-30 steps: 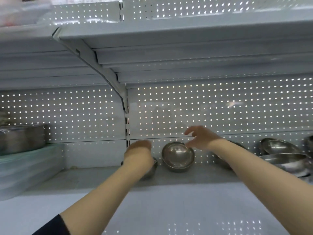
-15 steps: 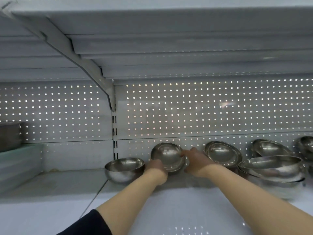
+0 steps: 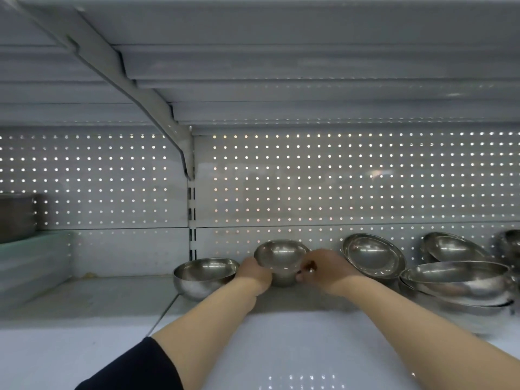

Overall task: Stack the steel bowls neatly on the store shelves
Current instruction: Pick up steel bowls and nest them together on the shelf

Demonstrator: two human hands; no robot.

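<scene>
I have the small steel bowl tilted at the back of the shelf, its shiny mouth facing me. My left hand curls round its left edge and my right hand pinches its right edge. An upright bowl sits just left; a leaning dish and stacked wide bowls crowd the right.

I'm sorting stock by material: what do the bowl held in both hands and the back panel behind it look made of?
The small round bowl held by the left hand and right hand looks like polished steel: mirror-like glints and reflections. The pale grey perforated back panel seems painted sheet metal, matte, with regular punched holes letting light through.
</scene>
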